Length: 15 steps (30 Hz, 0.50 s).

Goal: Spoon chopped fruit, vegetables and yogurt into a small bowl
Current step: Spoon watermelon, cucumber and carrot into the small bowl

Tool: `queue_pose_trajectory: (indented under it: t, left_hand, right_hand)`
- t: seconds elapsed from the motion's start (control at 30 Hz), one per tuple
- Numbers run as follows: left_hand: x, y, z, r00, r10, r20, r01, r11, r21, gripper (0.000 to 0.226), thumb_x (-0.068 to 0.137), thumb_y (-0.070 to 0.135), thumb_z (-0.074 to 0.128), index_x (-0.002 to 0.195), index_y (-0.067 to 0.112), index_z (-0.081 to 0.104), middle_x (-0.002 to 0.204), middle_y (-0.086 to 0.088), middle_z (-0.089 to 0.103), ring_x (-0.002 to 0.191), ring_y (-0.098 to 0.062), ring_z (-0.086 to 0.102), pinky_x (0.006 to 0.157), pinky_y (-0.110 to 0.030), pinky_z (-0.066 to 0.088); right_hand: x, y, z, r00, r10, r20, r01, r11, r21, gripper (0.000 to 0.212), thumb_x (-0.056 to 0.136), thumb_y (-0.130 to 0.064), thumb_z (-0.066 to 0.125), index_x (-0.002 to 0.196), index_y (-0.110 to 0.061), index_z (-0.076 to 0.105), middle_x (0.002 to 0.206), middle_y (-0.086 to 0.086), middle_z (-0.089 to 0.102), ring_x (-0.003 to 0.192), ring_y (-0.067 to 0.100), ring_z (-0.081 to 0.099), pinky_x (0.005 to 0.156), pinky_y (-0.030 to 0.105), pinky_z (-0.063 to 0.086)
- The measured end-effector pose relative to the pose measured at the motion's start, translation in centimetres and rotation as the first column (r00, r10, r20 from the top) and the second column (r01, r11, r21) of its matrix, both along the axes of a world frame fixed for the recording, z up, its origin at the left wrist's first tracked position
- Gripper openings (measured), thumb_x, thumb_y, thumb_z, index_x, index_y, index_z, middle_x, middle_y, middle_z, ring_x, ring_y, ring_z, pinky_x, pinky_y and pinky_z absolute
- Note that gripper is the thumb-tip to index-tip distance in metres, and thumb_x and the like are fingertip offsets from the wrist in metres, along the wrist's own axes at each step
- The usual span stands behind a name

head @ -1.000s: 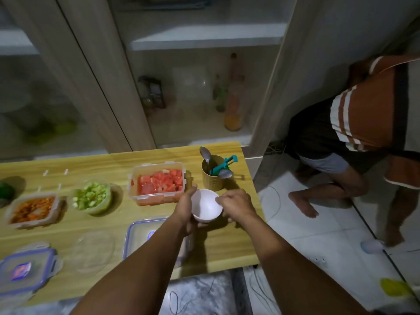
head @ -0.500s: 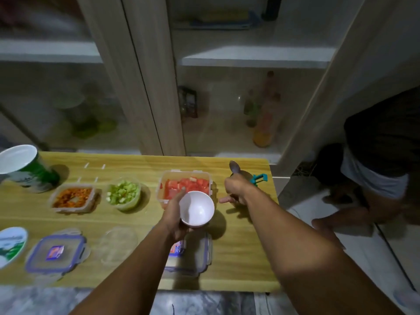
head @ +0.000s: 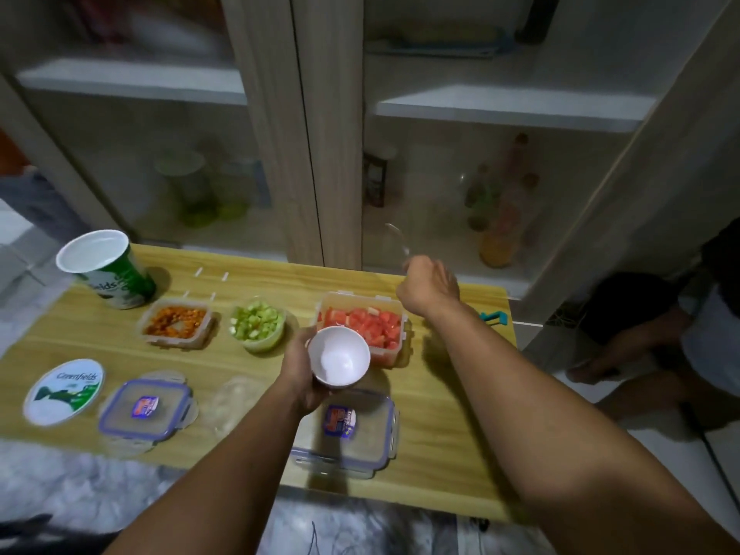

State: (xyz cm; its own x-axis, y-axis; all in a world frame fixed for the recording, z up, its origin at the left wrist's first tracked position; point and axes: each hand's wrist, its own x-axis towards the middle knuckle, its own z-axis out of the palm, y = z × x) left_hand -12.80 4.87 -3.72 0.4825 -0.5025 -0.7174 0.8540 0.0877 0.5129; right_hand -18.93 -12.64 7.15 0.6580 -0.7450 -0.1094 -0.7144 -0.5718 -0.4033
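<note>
My left hand holds a small white bowl, empty, above the wooden table. Behind the bowl sits a clear tub of red chopped fruit. To its left are a small tub of green chopped pieces and a tub of orange chopped pieces. An open green yogurt tub stands at the far left. My right hand is raised above the fruit tub's far right corner, fist closed on a spoon that is blurred and points up.
Two clear lids with purple clips, a round clear lid and the yogurt lid lie along the near edge. A teal utensil pokes out behind my right forearm. Another person crouches on the floor at right. A glass-door cabinet stands behind.
My right hand left the bowl, reached to the utensil cup and now lifts a spoon out. The left hand keeps the bowl. The view swung left, revealing the yogurt tub.
</note>
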Motion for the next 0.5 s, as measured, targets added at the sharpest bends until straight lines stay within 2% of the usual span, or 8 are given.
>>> queue_pose_trajectory:
  t: [0.07, 0.1, 0.17, 0.23, 0.3, 0.4, 0.47, 0.5]
  left_hand:
    - [0.5, 1.0, 0.0, 0.999, 0.039, -0.001, -0.039, 0.999, 0.004, 0.039, 0.092, 0.044, 0.04, 0.102, 0.012, 0.06, 0.103, -0.019, 0.061, 0.091, -0.041, 0.058, 0.086, -0.053, 0.048]
    - [0.9, 1.6, 0.0, 0.999, 0.048, 0.002, -0.048, 0.999, 0.005, 0.038, 0.093, 0.043, 0.039, 0.101, 0.011, 0.06, 0.101, -0.019, 0.061, 0.089, -0.04, 0.058, 0.082, -0.051, 0.049]
    - [1.7, 3.0, -0.6, 0.999, 0.048, 0.02, -0.048, 0.999, 0.013, 0.039, 0.094, 0.043, 0.04, 0.101, 0.011, 0.061, 0.103, -0.02, 0.061, 0.09, -0.041, 0.058, 0.081, -0.05, 0.049]
    - [2.8, 4.4, -1.2, 0.998, 0.053, 0.027, -0.053, 0.998, 0.021, 0.044, 0.093, 0.048, 0.043, 0.109, 0.011, 0.062, 0.111, -0.021, 0.061, 0.096, -0.042, 0.06, 0.09, -0.053, 0.048]
    - [3.9, 5.4, -1.9, 0.998, 0.057, 0.029, -0.058, 0.997, 0.045, 0.05, 0.092, 0.053, 0.047, 0.116, 0.012, 0.062, 0.115, -0.02, 0.062, 0.1, -0.042, 0.06, 0.088, -0.053, 0.049]
    - [5.2, 6.1, -2.0, 0.999, 0.04, 0.021, -0.041, 0.998, 0.049, 0.052, 0.092, 0.057, 0.046, 0.115, 0.013, 0.061, 0.107, -0.019, 0.065, 0.094, -0.041, 0.062, 0.07, -0.045, 0.057]
    - [6.2, 6.1, -2.2, 0.999, 0.043, 0.002, -0.043, 0.998, 0.047, 0.056, 0.092, 0.059, 0.045, 0.12, 0.013, 0.06, 0.108, -0.019, 0.064, 0.094, -0.042, 0.061, 0.061, -0.043, 0.06]
    - [6.6, 6.1, -2.3, 0.999, 0.044, -0.006, -0.043, 0.998, 0.05, 0.058, 0.091, 0.06, 0.046, 0.124, 0.013, 0.058, 0.111, -0.02, 0.063, 0.097, -0.043, 0.061, 0.063, -0.043, 0.059]
  right_hand:
    - [1.1, 0.8, -0.2, 0.997, 0.081, -0.018, -0.082, 0.994, -0.066, 0.036, 0.086, -0.007, 0.057, 0.12, -0.014, 0.067, 0.119, 0.012, 0.065, 0.118, 0.031, 0.052, 0.094, 0.039, 0.044]
    - [1.7, 1.2, -0.5, 0.993, 0.112, -0.036, -0.115, 0.991, -0.072, 0.035, 0.086, -0.006, 0.058, 0.119, -0.014, 0.067, 0.118, 0.012, 0.065, 0.118, 0.031, 0.052, 0.095, 0.039, 0.044]
    - [2.9, 2.0, -1.5, 0.985, 0.156, -0.072, -0.158, 0.987, -0.028, 0.035, 0.084, -0.004, 0.059, 0.117, -0.015, 0.067, 0.117, 0.011, 0.066, 0.111, 0.032, 0.058, 0.087, 0.037, 0.048]
    - [4.0, 2.8, -2.3, 0.968, 0.217, -0.128, -0.217, 0.976, 0.013, 0.038, 0.084, -0.002, 0.058, 0.117, -0.019, 0.066, 0.115, 0.01, 0.067, 0.106, 0.032, 0.062, 0.08, 0.036, 0.05]
    - [5.0, 3.2, -2.9, 0.948, 0.259, -0.183, -0.259, 0.966, 0.022, 0.031, 0.084, -0.005, 0.059, 0.111, -0.018, 0.067, 0.113, 0.009, 0.067, 0.104, 0.031, 0.062, 0.078, 0.036, 0.05]
    - [6.3, 3.6, -3.4, 0.956, 0.236, -0.175, -0.231, 0.972, 0.047, 0.019, 0.083, -0.016, 0.067, 0.102, -0.014, 0.068, 0.108, 0.008, 0.068, 0.1, 0.032, 0.063, 0.072, 0.033, 0.046]
    - [7.4, 3.8, -3.8, 0.976, 0.168, -0.137, -0.162, 0.985, 0.052, 0.022, 0.081, -0.01, 0.067, 0.103, -0.01, 0.069, 0.11, 0.013, 0.068, 0.103, 0.034, 0.063, 0.074, 0.032, 0.047]
    - [7.8, 3.8, -3.9, 0.988, 0.119, -0.103, -0.115, 0.992, 0.05, 0.023, 0.081, -0.007, 0.066, 0.104, -0.009, 0.069, 0.111, 0.015, 0.068, 0.104, 0.035, 0.063, 0.077, 0.033, 0.049]
